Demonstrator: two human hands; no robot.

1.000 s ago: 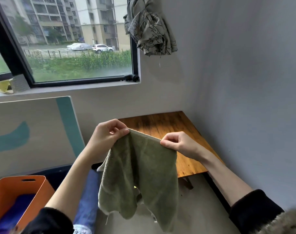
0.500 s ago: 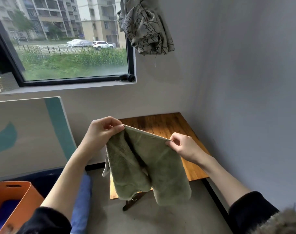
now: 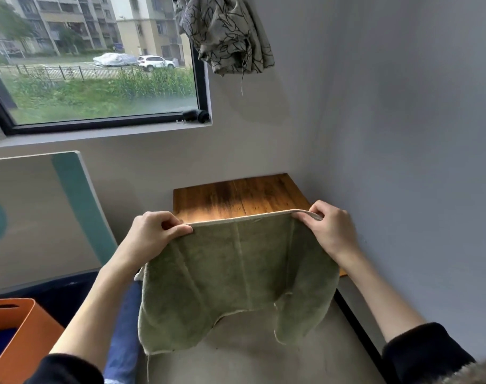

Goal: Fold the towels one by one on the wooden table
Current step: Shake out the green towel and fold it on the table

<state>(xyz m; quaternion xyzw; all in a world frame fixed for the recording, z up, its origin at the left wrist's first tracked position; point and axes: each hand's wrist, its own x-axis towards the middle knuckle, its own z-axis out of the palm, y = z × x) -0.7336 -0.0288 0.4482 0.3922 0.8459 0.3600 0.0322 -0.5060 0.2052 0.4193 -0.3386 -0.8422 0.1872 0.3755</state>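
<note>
Towel (image 3: 236, 275): olive-green terry, nap fuzzy, pale stitched hem along top edge, loose threads trailing off lower corners. Held up in air in front of the person, above near edge of wooden table (image 3: 236, 195), not lying on it. Top hem pulled taut and near-straight btwn both hands; body hangs down in soft vertical creases, bottom edge uneven w/ an arched notch at centre, lower corners drooping to either side.

Left hand (image 3: 153, 236): fingers curled over, thumb and fingertips pinching top-left corner of hem. Right hand (image 3: 330, 231): thumb and curled fingers pinching top-right corner, hem bunched slightly under the fingers. Both forearms bare, dark sleeves at frame bottom.

Table: warm brown plank top w/ visible grain, rectangular, pushed into corner where the two grey-white walls meet; far half visible, near part hidden behind towel.

Other items: orange bin (image 3: 20, 333) lower left, smooth rigid walls, slot handle, sth dark blue inside. Pale panel (image 3: 36, 217) w/ teal curved stripe leans on wall under window (image 3: 97, 65). Patterned cloth (image 3: 228, 34), beige w/ black line print, bunched up at top right corner of window. Blue fabric (image 3: 122, 328) near left forearm, kind unclear. Floor smooth grey-beige.
</note>
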